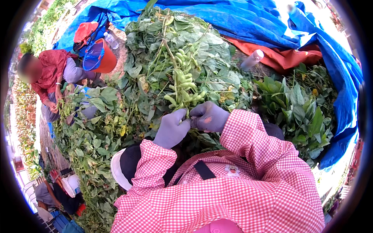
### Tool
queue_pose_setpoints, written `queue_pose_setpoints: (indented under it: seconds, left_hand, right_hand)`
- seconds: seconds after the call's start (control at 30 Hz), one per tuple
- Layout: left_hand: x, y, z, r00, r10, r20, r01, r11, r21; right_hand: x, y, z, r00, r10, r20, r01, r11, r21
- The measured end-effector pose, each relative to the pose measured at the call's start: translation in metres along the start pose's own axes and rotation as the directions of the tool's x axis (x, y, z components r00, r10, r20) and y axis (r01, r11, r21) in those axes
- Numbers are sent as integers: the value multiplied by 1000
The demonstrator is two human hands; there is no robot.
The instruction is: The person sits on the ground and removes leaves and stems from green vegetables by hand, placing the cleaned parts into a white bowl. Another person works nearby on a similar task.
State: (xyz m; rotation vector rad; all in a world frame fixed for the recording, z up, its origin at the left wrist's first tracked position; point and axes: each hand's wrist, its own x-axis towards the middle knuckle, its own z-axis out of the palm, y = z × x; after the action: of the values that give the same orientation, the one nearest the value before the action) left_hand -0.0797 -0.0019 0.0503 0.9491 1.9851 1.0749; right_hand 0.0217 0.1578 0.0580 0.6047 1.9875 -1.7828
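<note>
A leafy bean stalk [170,52] with many plump green pods [185,80] lies pointing away from me over a large heap of cut bean plants [140,61]. My left hand [172,128], in a grey-purple glove, grips the near end of the pod cluster between thumb and fingers. Against it, at the same pods, is my right hand [210,116], in a matching glove soiled at the fingers, its fingertips closed on the pods' lower end. The two hands touch or nearly touch. What lies between the fingertips is mostly hidden.
Left, a person in red [52,67] handles bean plants near an orange bucket [107,58] and a plastic bottle [111,40]. A pale bottle [252,59] stands beyond my right hand. Blue tarpaulin [233,20] borders the heap; more leafy plants [300,107] lie right. Another person [46,192] is lower left.
</note>
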Motion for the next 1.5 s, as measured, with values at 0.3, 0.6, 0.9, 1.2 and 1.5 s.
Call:
queue_pose_setpoints:
  seconds: [0.3,0.6,0.9,1.2,1.5]
  left_hand:
    - [7,2,-2,905,-399,146,390,645,-657]
    - [10,7,1,864,-480,148,419,526,-740]
    - [6,16,-23,866,-400,299,495,764,-414]
    - [9,22,-12,872,-466,149,438,609,-661]
    - [7,6,-1,883,-468,33,314,537,-783]
  right_hand:
    - [-5,-11,2,999,1,33,-6,986,165]
    - [1,-10,-8,915,204,-349,-45,909,414]
    - [10,-9,-13,962,140,-235,-21,896,444]
    - [8,-6,9,959,152,-239,5,836,549]
    - [-5,-10,-4,1000,-22,11,13,843,538]
